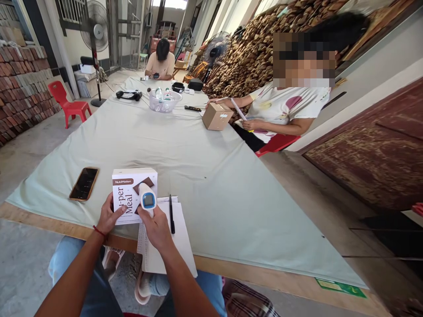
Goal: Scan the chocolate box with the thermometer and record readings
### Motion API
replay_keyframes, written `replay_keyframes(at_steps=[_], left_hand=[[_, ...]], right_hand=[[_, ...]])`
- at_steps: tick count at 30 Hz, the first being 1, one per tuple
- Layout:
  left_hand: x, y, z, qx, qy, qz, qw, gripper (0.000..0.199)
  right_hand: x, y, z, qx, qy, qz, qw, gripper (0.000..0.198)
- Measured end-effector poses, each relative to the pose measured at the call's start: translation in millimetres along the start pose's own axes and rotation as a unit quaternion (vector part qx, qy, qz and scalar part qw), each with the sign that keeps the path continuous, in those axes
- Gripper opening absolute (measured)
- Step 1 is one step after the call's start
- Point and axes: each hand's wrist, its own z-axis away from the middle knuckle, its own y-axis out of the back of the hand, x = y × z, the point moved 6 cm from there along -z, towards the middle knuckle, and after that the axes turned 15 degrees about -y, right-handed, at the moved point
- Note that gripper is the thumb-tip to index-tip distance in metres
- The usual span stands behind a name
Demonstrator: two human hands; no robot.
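My left hand point(110, 214) grips the lower left side of a white box point(124, 197) with "NutriMotion" and "Meal" printed on its front, held upright near the table's front edge. Wrapped round the handle of a white infrared thermometer point(147, 199) is my right hand point(157, 226). The thermometer's blue-rimmed screen faces me, and its head is in front of the box's right side, hiding part of the print. I cannot tell whether the two touch. Just right of my right hand, a black pen point(172, 214) lies on white paper sheets point(180, 246) that overhang the edge.
A phone point(84, 183) lies left of the box on the cloth-covered table point(231, 198). Farther back stand a plastic basin with bottles point(162, 103), a headset point(128, 95) and a cardboard box point(217, 116). One person sits at the right holding paper, another at the far end.
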Motion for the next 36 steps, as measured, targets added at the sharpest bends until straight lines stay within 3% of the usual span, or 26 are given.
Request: replay_keyframes(at_steps=[11,20,26,32,36], left_hand=[[1.2,-0.1,0.0,-0.006,-0.006,-0.008,1.0,0.067],[-5.0,0.9,-0.2,0.018,0.013,-0.001,1.0,0.067],[-2.2,8.6,-3.1,0.033,-0.002,-0.065,0.997,0.065],[-16.2,21.7,-17.2,0.02,0.07,-0.05,0.996,0.066],[-0.2,26.0,-50.2,0.05,0.012,-0.065,0.997,0.063]], right_hand=[[1.1,-2.2,-0.8,0.015,0.006,0.011,1.0,0.026],[-4.0,5.3,6.9,-0.015,-0.021,-0.051,0.998,0.023],[-1.1,51.0,21.2,0.013,-0.025,-0.081,0.996,0.03],[14.2,117.1,36.8,0.055,-0.021,-0.099,0.993,0.035],[24.9,147.8,46.7,0.102,-0.027,-0.079,0.991,0.034]])
